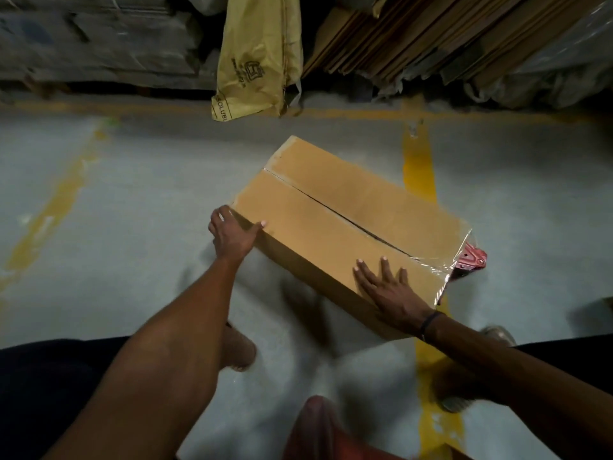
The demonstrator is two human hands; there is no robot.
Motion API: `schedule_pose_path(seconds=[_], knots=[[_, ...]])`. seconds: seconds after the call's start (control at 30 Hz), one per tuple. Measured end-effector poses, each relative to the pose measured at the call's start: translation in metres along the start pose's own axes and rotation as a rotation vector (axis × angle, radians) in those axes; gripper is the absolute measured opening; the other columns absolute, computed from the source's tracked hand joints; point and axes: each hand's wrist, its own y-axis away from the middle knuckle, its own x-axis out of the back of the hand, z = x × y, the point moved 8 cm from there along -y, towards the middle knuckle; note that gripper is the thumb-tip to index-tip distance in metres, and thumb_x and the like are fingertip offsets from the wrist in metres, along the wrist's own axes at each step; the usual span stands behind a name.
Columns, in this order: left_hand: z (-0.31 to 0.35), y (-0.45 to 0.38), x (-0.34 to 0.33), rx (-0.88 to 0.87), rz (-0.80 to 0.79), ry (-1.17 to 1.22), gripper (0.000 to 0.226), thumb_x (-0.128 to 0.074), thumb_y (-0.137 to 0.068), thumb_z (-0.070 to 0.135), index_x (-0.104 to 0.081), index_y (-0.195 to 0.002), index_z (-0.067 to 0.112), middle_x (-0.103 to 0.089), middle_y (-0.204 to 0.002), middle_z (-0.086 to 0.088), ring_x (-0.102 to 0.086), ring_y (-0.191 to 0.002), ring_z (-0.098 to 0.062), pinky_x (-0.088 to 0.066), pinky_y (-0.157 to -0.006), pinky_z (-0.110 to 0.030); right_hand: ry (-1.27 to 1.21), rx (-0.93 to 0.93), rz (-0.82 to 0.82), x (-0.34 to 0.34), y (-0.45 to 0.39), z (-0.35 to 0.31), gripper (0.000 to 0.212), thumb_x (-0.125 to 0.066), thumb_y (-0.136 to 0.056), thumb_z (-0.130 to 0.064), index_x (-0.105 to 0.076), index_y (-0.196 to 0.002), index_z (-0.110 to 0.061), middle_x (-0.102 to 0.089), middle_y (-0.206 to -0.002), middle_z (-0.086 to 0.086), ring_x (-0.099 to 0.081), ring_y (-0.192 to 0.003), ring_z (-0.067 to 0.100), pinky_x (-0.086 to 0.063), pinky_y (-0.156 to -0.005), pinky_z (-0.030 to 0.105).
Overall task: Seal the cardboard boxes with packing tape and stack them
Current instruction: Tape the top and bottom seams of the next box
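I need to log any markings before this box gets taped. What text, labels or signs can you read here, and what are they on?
"SOLUB", cut off at the edge: bottom hem of the yellow sack hanging at the back.
A square logo with small print under it, mid-sack: too blurred to read.
Cardboard box: no print visible on the faces shown.
Red tape dispenser behind the box: no readable text.

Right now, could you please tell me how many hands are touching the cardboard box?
2: the left hand holds its near-left corner, and the right hand lies flat on the cardboard box top near the taped end.
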Motion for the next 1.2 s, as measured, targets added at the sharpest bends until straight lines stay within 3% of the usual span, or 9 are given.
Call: schedule_pose_path(seconds=[0.17, 0.27, 0.37, 0.47, 0.7, 0.83, 0.97, 1.07, 1.2], knots=[[0.017, -0.042, -0.023, -0.07, -0.203, -0.101, 0.113, -0.082, -0.079, 0.058, -0.023, -0.159, 0.006, -0.023, -0.161, -0.02, -0.037, -0.144, -0.044, -0.037, -0.117, -0.058, 0.047, 0.06, 0.011, 0.004, -0.019, 0.025, 0.114, -0.071, -0.092, -0.035, 0.019, -0.16, -0.024, 0.023, -0.168, 0.003, 0.005, -0.151, 0.054, -0.023, -0.113, 0.073], [0.017, -0.054, -0.025, -0.082, -0.139, -0.231, 0.116, -0.086, -0.073, 0.06, -0.023, -0.157, 0.009, -0.02, -0.158, -0.024, -0.028, -0.145, -0.047, -0.034, -0.115, -0.062, 0.079, 0.084, 0.025, 0.012, -0.032, 0.042, 0.115, -0.072, -0.09, -0.037, 0.019, -0.16, -0.024, 0.023, -0.168, 0.001, 0.003, -0.152, 0.052, -0.027, -0.112, 0.071], [0.018, -0.071, -0.027, -0.047, -0.225, -0.262, 0.136, -0.089, -0.062, 0.067, -0.01, -0.162, 0.019, -0.012, -0.166, -0.021, -0.013, -0.154, -0.043, -0.024, -0.119, -0.064, 0.096, 0.101, -0.005, 0.022, -0.038, 0.062, 0.113, -0.069, -0.093, -0.032, 0.022, -0.159, -0.026, 0.027, -0.167, -0.002, 0.01, -0.153, 0.046, -0.021, -0.12, 0.065], [0.025, -0.073, -0.034, -0.028, -0.285, -0.283, 0.131, -0.086, -0.063, 0.071, -0.014, -0.161, 0.023, -0.026, -0.159, -0.025, -0.027, -0.148, -0.046, -0.03, -0.117, -0.06, 0.069, 0.093, -0.004, 0.038, -0.045, 0.088, 0.106, -0.063, -0.096, -0.016, 0.021, -0.159, -0.029, 0.027, -0.166, -0.006, 0.015, -0.155, 0.036, -0.016, -0.124, 0.059], [0.019, -0.004, -0.047, 0.12, -0.161, -0.244, 0.12, -0.074, -0.063, 0.086, -0.018, -0.155, 0.032, -0.025, -0.15, -0.026, -0.031, -0.137, -0.047, -0.04, -0.106, -0.057, -0.05, -0.237, 0.11, 0.067, -0.075, 0.159, 0.097, -0.058, -0.097, -0.006, 0.002, -0.157, -0.052, 0.013, -0.17, 0.002, -0.001, -0.154, 0.046, -0.033, -0.116, 0.063], [0.016, 0.042, -0.054, 0.186, -0.139, -0.24, 0.115, -0.073, -0.064, 0.085, -0.022, -0.147, 0.025, -0.03, -0.143, -0.025, -0.036, -0.129, -0.043, -0.044, -0.1, -0.051, -0.33, -0.499, 0.312, 0.062, -0.067, 0.139, 0.078, -0.055, -0.097, -0.01, -0.019, -0.161, -0.037, 0.012, -0.169, 0.015, 0.007, -0.152, 0.052, -0.013, -0.122, 0.067], [0.02, 0.088, -0.063, 0.26, -0.164, -0.209, 0.12, -0.078, -0.062, 0.083, -0.02, -0.145, 0.02, -0.035, -0.138, -0.025, -0.041, -0.121, -0.042, -0.045, -0.09, -0.042, -0.951, -0.731, 0.588, 0.039, -0.034, 0.085, 0.1, -0.067, -0.097, -0.035, 0.003, -0.163, -0.009, 0.016, -0.166, 0.024, -0.01, -0.153, 0.046, -0.022, -0.122, 0.048], [0.034, 0.129, -0.073, 0.281, -0.21, -0.136, 0.115, -0.081, -0.07, 0.073, -0.018, -0.149, 0.016, -0.044, -0.137, -0.027, -0.051, -0.119, -0.042, -0.043, -0.083, -0.039, -1.419, -0.811, 0.371, -0.01, -0.034, 0.03, 0.124, -0.077, -0.082, -0.059, -0.001, -0.161, -0.001, -0.016, -0.167, 0.019, -0.026, -0.151, 0.035, -0.028, -0.122, 0.044], [0.056, 0.188, -0.102, 0.281, -0.298, -0.016, 0.097, -0.072, -0.091, 0.055, -0.02, -0.151, 0.0, -0.06, -0.137, -0.022, -0.06, -0.123, -0.04, -0.051, -0.093, -0.042, -1.777, -0.816, 0.278, -0.044, -0.02, -0.021, 0.146, -0.08, -0.043, -0.087, -0.017, -0.159, -0.025, -0.041, -0.159, 0.005, -0.048, -0.136, 0.035, -0.05, -0.104, 0.057]])
